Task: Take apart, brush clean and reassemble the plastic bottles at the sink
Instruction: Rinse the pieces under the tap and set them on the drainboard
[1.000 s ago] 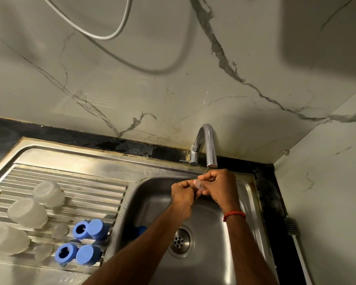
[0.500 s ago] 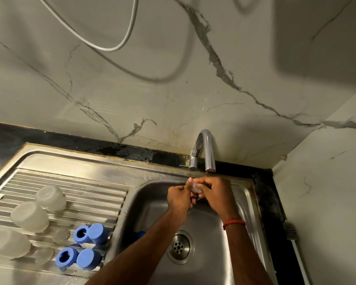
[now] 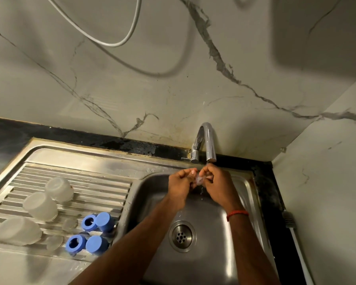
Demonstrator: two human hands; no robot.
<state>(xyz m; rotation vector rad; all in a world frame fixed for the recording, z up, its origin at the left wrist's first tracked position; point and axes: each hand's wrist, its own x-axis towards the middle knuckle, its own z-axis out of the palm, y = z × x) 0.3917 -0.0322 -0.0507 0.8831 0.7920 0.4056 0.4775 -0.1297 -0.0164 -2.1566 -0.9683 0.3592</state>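
Far left, the ribbed drainboard carries a diagonal row of cloudy plastic: the front bottle body nearest the camera, the middle bottle body behind it, the rear bottle body farthest back, each just beside the next. Two small clear discs lie on the ribs to their right. Next come the blue parts in two pairs at the basin's edge: the rear blue ring touching the rear blue cap, and the front blue ring beside the front blue cap. Into the sink now, the round drain low in the basin, and both forearms reach over it. The left hand has its fingers curled in, pinching one side of a small clear piece; the right hand, also curled, pinches the other side, a red thread band on that wrist. The piece sits between the fingertips right under the spout of the chrome tap, with a thin run of water coming down onto it. What part it is, the blur hides. Far right, a white hose runs along the dark counter.
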